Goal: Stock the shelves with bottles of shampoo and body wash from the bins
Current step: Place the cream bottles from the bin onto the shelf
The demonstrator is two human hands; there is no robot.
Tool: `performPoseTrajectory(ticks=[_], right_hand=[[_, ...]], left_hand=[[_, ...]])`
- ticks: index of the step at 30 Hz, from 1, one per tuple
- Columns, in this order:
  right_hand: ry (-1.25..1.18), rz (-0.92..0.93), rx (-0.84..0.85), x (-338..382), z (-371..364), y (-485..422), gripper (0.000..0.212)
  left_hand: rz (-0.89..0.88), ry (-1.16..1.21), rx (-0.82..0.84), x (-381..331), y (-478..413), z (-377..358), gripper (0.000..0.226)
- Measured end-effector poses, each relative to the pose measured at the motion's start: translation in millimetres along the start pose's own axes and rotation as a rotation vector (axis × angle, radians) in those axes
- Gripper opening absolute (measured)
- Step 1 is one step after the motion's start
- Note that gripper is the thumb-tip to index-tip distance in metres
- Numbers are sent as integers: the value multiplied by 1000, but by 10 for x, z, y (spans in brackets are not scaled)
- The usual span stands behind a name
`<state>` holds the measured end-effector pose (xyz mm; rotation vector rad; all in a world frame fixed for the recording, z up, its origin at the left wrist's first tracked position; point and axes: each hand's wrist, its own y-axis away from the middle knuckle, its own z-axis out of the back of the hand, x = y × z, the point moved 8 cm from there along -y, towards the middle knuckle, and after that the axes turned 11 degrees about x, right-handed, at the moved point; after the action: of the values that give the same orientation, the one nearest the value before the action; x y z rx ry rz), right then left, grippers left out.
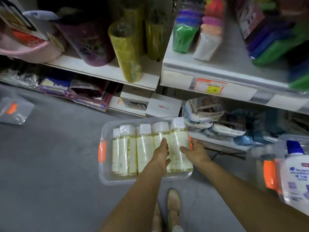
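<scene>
Both bare arms reach forward and down from the bottom of the view to a clear bin with orange latches that sits on the grey floor, just in front of the lowest shelf. In the bin lie the bottles, white-capped and filled with pale yellow liquid, side by side on their backs with caps pointing toward the shelving. The left arm is nearly straight, and the left hand is palm-down on the row, its fingers stretched forward over the second bottle from the right; its grip is slack and flat, resting on the bottle without closing round it. The right arm comes in at a slant from the lower right, and the right hand is at the bin's right end, thumb spread inward onto the rightmost bottle and fingers reaching along that bottle's outer side by the bin wall. Whether this grip has closed on the bottle cannot be told, since the fingertips are blurred against the latch. At the far right stands a second bin holding a white bottle with a blue cap. A tan shoe shows between the forearms.
</scene>
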<state>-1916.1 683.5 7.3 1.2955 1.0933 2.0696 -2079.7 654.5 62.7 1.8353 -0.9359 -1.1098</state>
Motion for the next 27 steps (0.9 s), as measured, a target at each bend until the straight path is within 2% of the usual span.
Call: performPoseTrajectory(ticks=[4,13,16,18,20,21,24,25,27], right_hand=[[102,-49,-40,140,-93,108,117],[276,-123,-37,174,-193,147,114],[264,-150,-22,200,-175,123,110],[238,-178,4,192,-144,109,115],[170,-180,45,176,-99,110,118],[108,-171,79,171,-83,138,111],[-83,-112,222,233,-105,347,61],[-111,-93,265,265,-123,445,51],[-159,-48,337,356,-164,635,48]], left_hand=[[1,27,7,52,-152,-23,65],[0,-29,26,4,-267,19,65],[12,-39,10,27,-289,33,49],[36,-50,5,54,-272,15,33],[48,-38,26,69,-232,-26,27],[51,-24,38,71,-199,-47,26],[43,21,63,48,-72,-99,22],[35,16,74,25,-14,-108,23],[27,-7,94,-26,127,-120,30]])
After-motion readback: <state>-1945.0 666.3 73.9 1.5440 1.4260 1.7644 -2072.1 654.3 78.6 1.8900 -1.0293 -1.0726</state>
